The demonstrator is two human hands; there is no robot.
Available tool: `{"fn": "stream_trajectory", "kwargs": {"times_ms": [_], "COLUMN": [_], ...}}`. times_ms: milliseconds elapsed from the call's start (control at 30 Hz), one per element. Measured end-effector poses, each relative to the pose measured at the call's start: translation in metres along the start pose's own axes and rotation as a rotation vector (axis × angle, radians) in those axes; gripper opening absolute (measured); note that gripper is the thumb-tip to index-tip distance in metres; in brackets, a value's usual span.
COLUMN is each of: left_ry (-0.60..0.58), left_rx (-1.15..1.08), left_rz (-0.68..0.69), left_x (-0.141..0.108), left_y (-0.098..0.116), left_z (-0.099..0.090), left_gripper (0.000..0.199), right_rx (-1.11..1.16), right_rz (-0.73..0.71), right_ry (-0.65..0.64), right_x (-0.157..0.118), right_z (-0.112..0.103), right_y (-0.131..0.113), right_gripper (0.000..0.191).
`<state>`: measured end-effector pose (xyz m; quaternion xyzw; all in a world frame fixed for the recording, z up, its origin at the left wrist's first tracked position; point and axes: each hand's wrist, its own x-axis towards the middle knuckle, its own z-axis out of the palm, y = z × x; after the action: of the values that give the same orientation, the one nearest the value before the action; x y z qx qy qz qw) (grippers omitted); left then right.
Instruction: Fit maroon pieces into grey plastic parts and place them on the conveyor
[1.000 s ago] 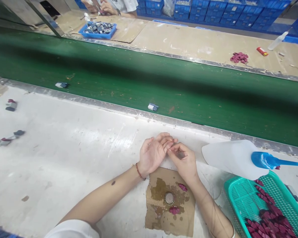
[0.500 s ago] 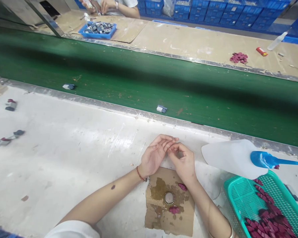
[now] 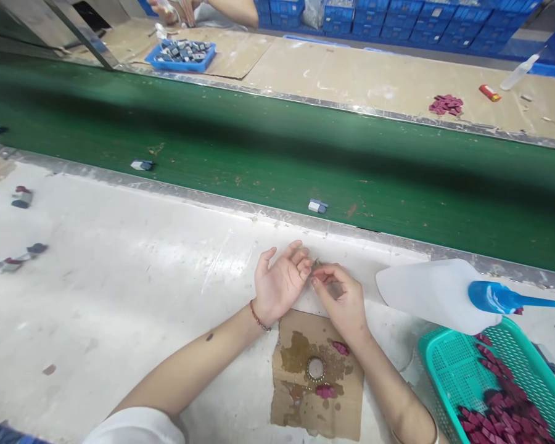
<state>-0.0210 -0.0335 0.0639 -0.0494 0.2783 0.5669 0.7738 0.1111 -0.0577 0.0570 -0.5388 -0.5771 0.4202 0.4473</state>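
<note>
My left hand [image 3: 281,280] is turned palm up above the white table, its thumb and fingers apart and loosely curled. Close against its fingertips is my right hand [image 3: 345,302], with thumb and forefinger pinched together. Something small and dark shows at that pinch, too blurred to name. Below the hands lies a stained piece of cardboard [image 3: 287,407]. On it are a metal bottle cap [image 3: 316,369] and two small maroon pieces, one maroon piece [image 3: 325,391] under the cap and another maroon piece [image 3: 340,348] by my right wrist.
A white bottle with blue nozzle [image 3: 430,293] lies at right, beside a green basket [image 3: 437,357] of maroon pieces. Grey-and-white parts [image 3: 317,206] ride the green conveyor belt [image 3: 240,148]. Across it, a person's hands [image 3: 178,11] work near a blue tray [image 3: 181,65].
My left hand has opened and tilted back, its thumb swinging left away from the fingers. My right hand stays pinched in nearly the same place. Parts on the belt have moved right.
</note>
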Motion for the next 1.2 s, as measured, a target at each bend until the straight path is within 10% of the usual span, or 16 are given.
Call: {"fn": "stream_trajectory", "kwargs": {"times_ms": [600, 1200], "left_ry": [-0.036, -0.273], "left_rx": [0.049, 0.415], "left_rz": [-0.056, 0.271], "left_x": [-0.002, -0.015], "left_y": [-0.005, -0.016], "left_z": [0.002, 0.003], "left_gripper": [0.026, 0.039], "right_rx": [0.04, 0.28], "right_rz": [0.106, 0.161], "right_ry": [-0.062, -0.049], "right_x": [0.003, -0.006], "right_z": [0.002, 0.009], "right_y": [-0.001, -0.002], "right_gripper": [0.009, 0.011]}}
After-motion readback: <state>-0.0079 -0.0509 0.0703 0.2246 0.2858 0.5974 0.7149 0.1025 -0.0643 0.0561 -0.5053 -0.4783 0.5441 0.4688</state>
